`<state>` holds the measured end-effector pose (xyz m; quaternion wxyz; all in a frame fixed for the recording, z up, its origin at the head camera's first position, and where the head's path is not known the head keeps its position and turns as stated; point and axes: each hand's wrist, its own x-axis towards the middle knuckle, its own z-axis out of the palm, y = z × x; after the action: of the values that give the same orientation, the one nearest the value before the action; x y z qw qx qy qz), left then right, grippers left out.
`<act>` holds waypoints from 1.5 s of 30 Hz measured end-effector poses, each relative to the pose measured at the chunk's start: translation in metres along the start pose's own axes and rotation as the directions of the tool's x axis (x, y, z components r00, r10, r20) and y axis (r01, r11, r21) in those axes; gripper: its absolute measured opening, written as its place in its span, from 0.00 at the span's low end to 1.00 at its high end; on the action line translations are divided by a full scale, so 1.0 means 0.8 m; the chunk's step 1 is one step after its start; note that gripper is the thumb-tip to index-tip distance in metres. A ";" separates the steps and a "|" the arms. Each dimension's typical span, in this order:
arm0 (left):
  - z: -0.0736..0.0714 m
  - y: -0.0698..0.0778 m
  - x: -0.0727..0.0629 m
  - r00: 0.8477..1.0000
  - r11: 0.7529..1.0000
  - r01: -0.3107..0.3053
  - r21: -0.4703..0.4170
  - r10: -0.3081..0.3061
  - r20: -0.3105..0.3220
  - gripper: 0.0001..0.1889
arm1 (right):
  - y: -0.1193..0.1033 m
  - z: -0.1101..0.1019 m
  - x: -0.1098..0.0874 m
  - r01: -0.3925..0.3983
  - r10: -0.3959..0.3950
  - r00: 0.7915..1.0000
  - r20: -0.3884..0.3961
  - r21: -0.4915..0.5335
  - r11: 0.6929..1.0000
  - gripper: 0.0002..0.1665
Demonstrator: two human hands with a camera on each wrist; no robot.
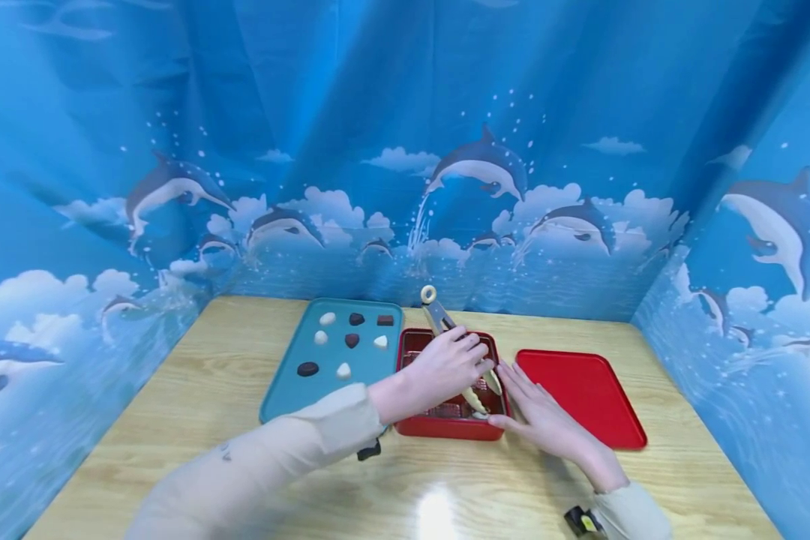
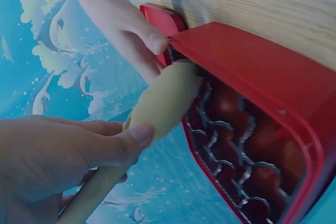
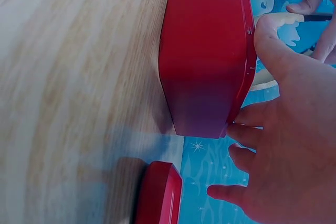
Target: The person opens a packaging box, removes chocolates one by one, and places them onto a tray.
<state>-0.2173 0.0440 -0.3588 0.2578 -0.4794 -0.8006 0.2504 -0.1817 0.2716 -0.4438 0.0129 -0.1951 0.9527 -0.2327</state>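
Observation:
My left hand (image 1: 448, 364) grips a pair of tongs (image 1: 439, 315) with a metal handle and cream tips. The tips point down into the near right corner of a red box (image 1: 439, 427). In the left wrist view, the thumb presses on one cream arm of the tongs (image 2: 168, 98), and a small dark spot shows by its end; what it is I cannot tell. Inside the box lies a liner with wavy-edged compartments (image 2: 247, 145). My right hand (image 1: 547, 420) rests against the box's right side, fingers extended, its thumb at the near rim in the right wrist view.
Left of the box, a teal tray (image 1: 283, 390) bears several white and dark chocolate-like pieces (image 1: 352, 340). A red lid (image 1: 580, 397) lies on the wooden table (image 1: 405, 487) to the right. A blue dolphin-print curtain (image 1: 378, 150) stands behind the table.

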 end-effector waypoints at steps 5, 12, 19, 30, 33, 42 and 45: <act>-0.008 0.004 0.007 0.999 1.000 -0.026 0.014 0.025 0.045 0.18 | 0.001 0.003 0.000 -0.001 0.001 1.000 0.006 0.001 1.000 0.57; -0.008 0.015 0.024 0.996 0.997 -0.052 0.063 0.047 0.073 0.16 | 0.000 0.001 0.001 -0.005 0.005 1.000 0.016 0.012 1.000 0.57; -0.015 0.023 0.041 0.983 0.992 -0.096 0.079 0.082 0.166 0.14 | -0.002 0.000 0.000 -0.022 0.021 0.999 0.023 0.011 1.000 0.58; -0.008 0.030 0.028 0.997 0.998 -0.013 0.068 0.008 0.082 0.15 | 0.000 -0.004 0.000 -0.017 0.017 1.000 0.018 -0.005 1.000 0.58; -0.010 0.030 0.026 0.997 0.998 -0.007 0.063 0.001 0.083 0.16 | 0.001 -0.004 0.000 -0.021 0.021 1.000 0.020 -0.006 1.000 0.58; -0.022 0.035 0.043 0.987 0.999 -0.015 0.050 0.006 0.158 0.14 | 0.000 -0.001 -0.001 -0.020 0.019 0.999 0.038 0.038 0.999 0.58; -0.022 0.039 0.047 0.988 0.999 -0.027 0.044 0.019 0.156 0.13 | 0.001 0.000 -0.002 -0.004 0.003 1.000 0.023 0.037 0.999 0.58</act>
<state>-0.2009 0.0933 -0.3597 0.2024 -0.4615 -0.8068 0.3085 -0.1807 0.2727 -0.4438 0.0278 -0.1959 0.9483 -0.2481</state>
